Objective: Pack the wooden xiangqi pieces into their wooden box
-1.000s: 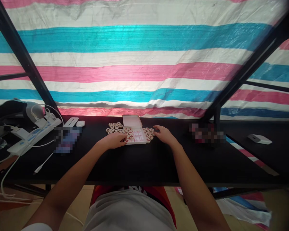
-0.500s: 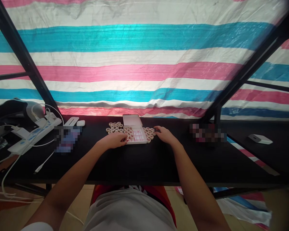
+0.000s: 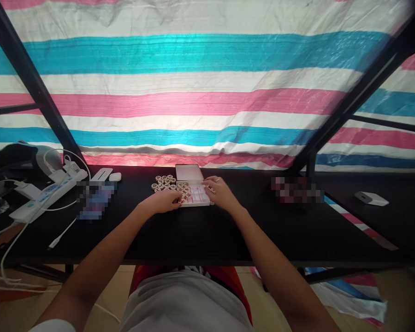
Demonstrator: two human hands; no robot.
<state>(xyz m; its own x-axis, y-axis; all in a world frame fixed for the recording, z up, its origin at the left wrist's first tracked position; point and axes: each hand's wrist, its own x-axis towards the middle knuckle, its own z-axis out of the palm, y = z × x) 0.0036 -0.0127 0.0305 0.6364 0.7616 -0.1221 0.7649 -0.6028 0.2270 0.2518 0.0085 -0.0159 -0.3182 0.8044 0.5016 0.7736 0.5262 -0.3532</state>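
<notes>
On the black table an open white box point(image 3: 198, 204) holds several round Chinese chess pieces point(image 3: 184, 189) with red characters in its left part. Pink lines run over a sheet in the rest of it. My left hand point(image 3: 164, 201) is closed at the box's front left corner, fingers and thumb on the edge. At the right side, my right hand point(image 3: 222, 194) has its fingers curled around light wooden pieces point(image 3: 210, 188), which it largely covers. Left of the box lies a group of dark-lettered Chinese chess pieces point(image 3: 164, 182). The raised box lid point(image 3: 189, 172) leans back.
A white power strip point(image 3: 48, 193) with plugs and cables lies at the left. Nearby are a blurred-out bluish item point(image 3: 97, 200) and a small white case point(image 3: 115, 176). Toward the right are a blurred-out dark red item point(image 3: 293, 190) and a white adapter point(image 3: 371, 198). Striped sheeting point(image 3: 193, 101) hangs behind.
My right hand has moved left, from the outer side of the right-hand pieces to the box's right edge, now covering most of them. My left hand stays at the box corner.
</notes>
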